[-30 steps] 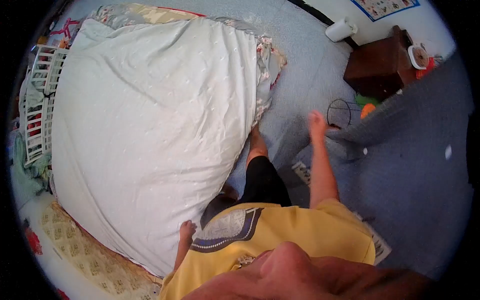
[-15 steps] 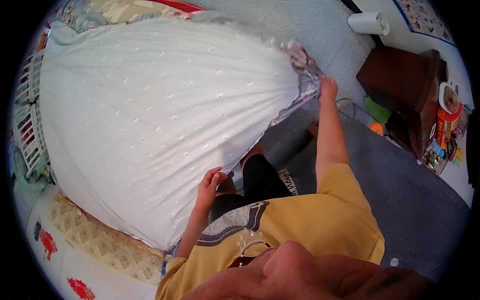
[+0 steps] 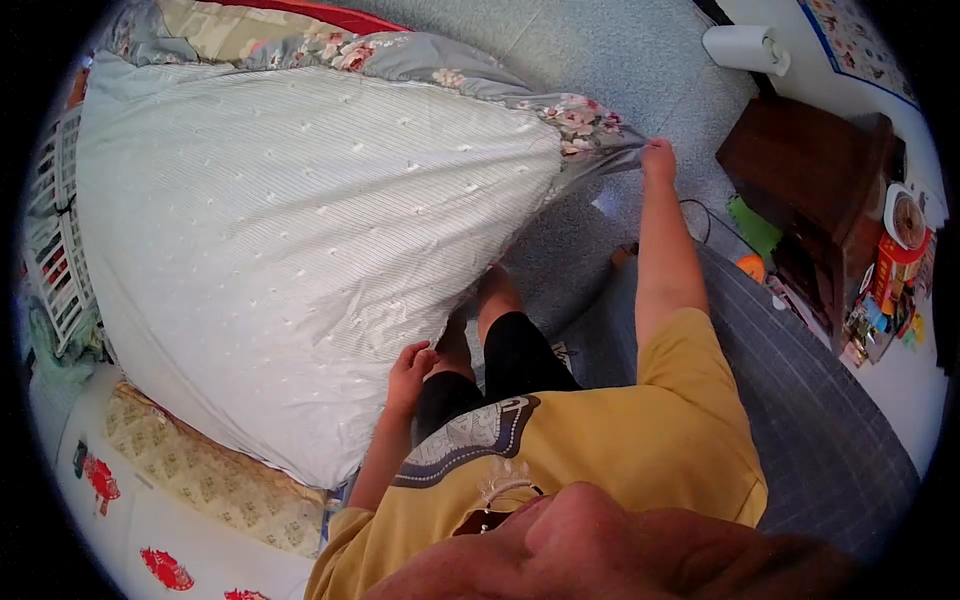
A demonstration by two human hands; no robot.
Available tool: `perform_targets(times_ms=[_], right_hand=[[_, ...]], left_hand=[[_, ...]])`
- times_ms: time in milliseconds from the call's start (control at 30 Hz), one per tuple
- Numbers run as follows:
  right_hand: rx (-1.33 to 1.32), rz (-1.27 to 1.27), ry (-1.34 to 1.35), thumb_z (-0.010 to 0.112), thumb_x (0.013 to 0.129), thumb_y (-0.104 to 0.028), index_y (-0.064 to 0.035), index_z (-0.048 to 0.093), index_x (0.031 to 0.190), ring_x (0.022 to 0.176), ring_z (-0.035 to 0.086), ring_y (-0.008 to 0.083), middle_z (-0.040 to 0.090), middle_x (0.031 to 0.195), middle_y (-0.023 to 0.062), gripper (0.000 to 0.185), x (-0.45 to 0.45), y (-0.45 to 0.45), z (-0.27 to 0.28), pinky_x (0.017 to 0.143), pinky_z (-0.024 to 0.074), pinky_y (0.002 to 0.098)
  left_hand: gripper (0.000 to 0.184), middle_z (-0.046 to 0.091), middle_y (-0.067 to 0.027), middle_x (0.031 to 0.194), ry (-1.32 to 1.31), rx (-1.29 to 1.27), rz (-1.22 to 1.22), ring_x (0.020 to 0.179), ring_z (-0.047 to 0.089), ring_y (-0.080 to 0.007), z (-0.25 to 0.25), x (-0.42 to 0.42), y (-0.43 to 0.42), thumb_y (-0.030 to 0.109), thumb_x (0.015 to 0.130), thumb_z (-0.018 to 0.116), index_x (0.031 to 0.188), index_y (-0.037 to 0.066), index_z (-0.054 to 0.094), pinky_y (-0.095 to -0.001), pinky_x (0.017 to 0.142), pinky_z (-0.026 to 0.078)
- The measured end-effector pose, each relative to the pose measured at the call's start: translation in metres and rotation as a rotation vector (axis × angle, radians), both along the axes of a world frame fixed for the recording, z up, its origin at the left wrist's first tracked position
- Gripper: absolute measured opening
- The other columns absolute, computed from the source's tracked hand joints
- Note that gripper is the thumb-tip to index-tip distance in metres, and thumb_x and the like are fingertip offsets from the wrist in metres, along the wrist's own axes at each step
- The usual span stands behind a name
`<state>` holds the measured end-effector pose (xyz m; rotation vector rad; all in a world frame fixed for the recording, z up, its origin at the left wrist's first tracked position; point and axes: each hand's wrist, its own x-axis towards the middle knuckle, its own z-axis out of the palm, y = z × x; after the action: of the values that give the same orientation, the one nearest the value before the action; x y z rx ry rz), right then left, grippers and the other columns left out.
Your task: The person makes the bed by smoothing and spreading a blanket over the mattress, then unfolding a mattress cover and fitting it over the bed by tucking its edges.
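Observation:
A pale, finely striped cover with small white tufts is spread over the bed, and grey fabric with pink flowers runs along its far edge. My right hand, arm stretched out, is closed on the corner of this floral fabric, which is pulled into a taut point off the bed. My left hand hovers by the near edge of the cover, in front of my legs. Its fingers are loosely bent and apart, with nothing visible in them.
A dark wooden cabinet stands at the right, near a white cylinder and a round fan-like object. Blue-grey fabric hangs or lies at the right. A white rail borders the bed's left side.
My right hand, empty a second ago, has taken hold of the floral corner and drawn it outward. More floral edge shows now. My left hand has risen from the bed's near edge.

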<state>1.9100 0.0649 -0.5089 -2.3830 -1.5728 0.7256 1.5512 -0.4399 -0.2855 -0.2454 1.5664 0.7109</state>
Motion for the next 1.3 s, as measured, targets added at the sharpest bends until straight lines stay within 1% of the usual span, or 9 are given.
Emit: perform_targets(times_ms=[33, 333, 600, 733, 800, 867, 967, 1067, 1300], right_hand=[[-0.085, 0.108, -0.181, 0.060, 0.083, -0.022, -0.0055, 0.059, 0.109, 0.093, 0.063, 0.0299, 0.066, 0.097, 0.0143, 0.031, 0.001, 0.001, 0.004, 0.083, 0.0470, 0.0367], [-0.190, 0.417, 0.053, 0.059, 0.087, -0.025, -0.0059, 0.057, 0.117, 0.095, 0.062, 0.0267, 0.065, 0.105, 0.0134, 0.036, -0.023, -0.040, 0.157, 0.084, 0.0473, 0.0344], [-0.193, 0.489, 0.157, 0.057, 0.089, -0.018, -0.0011, 0.061, 0.109, 0.085, 0.062, 0.0187, 0.065, 0.095, 0.0102, 0.027, 0.110, -0.087, 0.214, 0.077, 0.0484, 0.0303], [-0.214, 0.611, -0.048, 0.053, 0.090, -0.019, 0.0013, 0.062, 0.100, 0.073, 0.061, 0.0172, 0.065, 0.085, 0.0090, 0.024, 0.225, -0.089, 0.190, 0.067, 0.0492, 0.0311], [-0.588, 0.422, 0.016, 0.053, 0.090, -0.022, -0.0004, 0.062, 0.091, 0.066, 0.058, 0.0153, 0.063, 0.076, 0.0077, 0.023, 0.285, -0.081, 0.161, 0.060, 0.0478, 0.0296], [-0.537, 0.076, 0.263, 0.053, 0.090, -0.019, -0.0016, 0.061, 0.085, 0.064, 0.057, 0.0139, 0.062, 0.074, 0.0063, 0.019, 0.280, -0.074, 0.173, 0.056, 0.0467, 0.0288], [-0.744, 0.175, 0.171, 0.053, 0.090, -0.014, -0.0019, 0.061, 0.092, 0.066, 0.057, 0.0137, 0.062, 0.079, 0.0061, 0.015, 0.275, -0.009, 0.150, 0.060, 0.0474, 0.0287], [-0.553, 0.532, 0.060, 0.055, 0.091, -0.020, 0.0017, 0.059, 0.110, 0.085, 0.063, 0.0214, 0.064, 0.094, 0.0130, 0.029, 0.233, 0.079, 0.172, 0.075, 0.0500, 0.0341], [-0.316, 0.235, 0.461, 0.053, 0.094, -0.028, -0.0021, 0.049, 0.126, 0.101, 0.059, 0.0234, 0.059, 0.114, 0.0150, 0.041, 0.188, 0.258, 0.314, 0.087, 0.0470, 0.0332]], left_hand=[[0.029, 0.063, -0.0089, 0.098, 0.008, 0.005, -0.016, 0.091, 0.061, -0.0161, -0.002, 0.001, 0.000, 0.018, 0.095, 0.049, 0.118, 0.000, 0.053, -0.0268, 0.083, 0.048], [0.029, 0.064, -0.0085, 0.096, 0.045, 0.093, -0.059, 0.088, 0.062, -0.0162, -0.002, -0.011, 0.012, 0.019, 0.095, 0.048, 0.117, 0.000, 0.054, -0.0271, 0.080, 0.049], [0.029, 0.065, -0.0081, 0.089, 0.204, 0.105, -0.084, 0.080, 0.063, -0.0150, 0.004, -0.032, -0.013, 0.019, 0.091, 0.050, 0.113, 0.000, 0.056, -0.0253, 0.069, 0.048], [0.031, 0.066, -0.0094, 0.089, 0.327, 0.054, -0.130, 0.078, 0.064, -0.0152, 0.006, -0.040, -0.004, 0.019, 0.091, 0.050, 0.113, -0.001, 0.056, -0.0250, 0.067, 0.048], [0.034, 0.065, -0.0090, 0.091, 0.294, -0.005, -0.079, 0.080, 0.062, -0.0156, 0.011, -0.034, 0.019, 0.023, 0.093, 0.049, 0.117, 0.000, 0.053, -0.0259, 0.068, 0.048], [0.032, 0.066, -0.0101, 0.089, 0.309, -0.067, -0.052, 0.078, 0.064, -0.0157, 0.012, -0.018, 0.045, 0.022, 0.092, 0.050, 0.114, 0.000, 0.056, -0.0262, 0.067, 0.048], [0.030, 0.067, -0.0122, 0.089, 0.363, -0.111, -0.110, 0.078, 0.065, -0.0169, -0.009, 0.003, 0.103, 0.021, 0.091, 0.050, 0.111, 0.000, 0.058, -0.0276, 0.067, 0.049], [0.030, 0.067, -0.0140, 0.089, 0.400, -0.125, -0.214, 0.079, 0.066, -0.0189, -0.010, 0.021, 0.199, 0.020, 0.090, 0.051, 0.109, -0.001, 0.059, -0.0300, 0.070, 0.050], [0.028, 0.067, -0.0118, 0.086, 0.491, 0.209, -0.068, 0.084, 0.065, -0.0179, -0.003, 0.050, 0.385, 0.016, 0.086, 0.053, 0.108, 0.000, 0.061, -0.0302, 0.077, 0.049]])
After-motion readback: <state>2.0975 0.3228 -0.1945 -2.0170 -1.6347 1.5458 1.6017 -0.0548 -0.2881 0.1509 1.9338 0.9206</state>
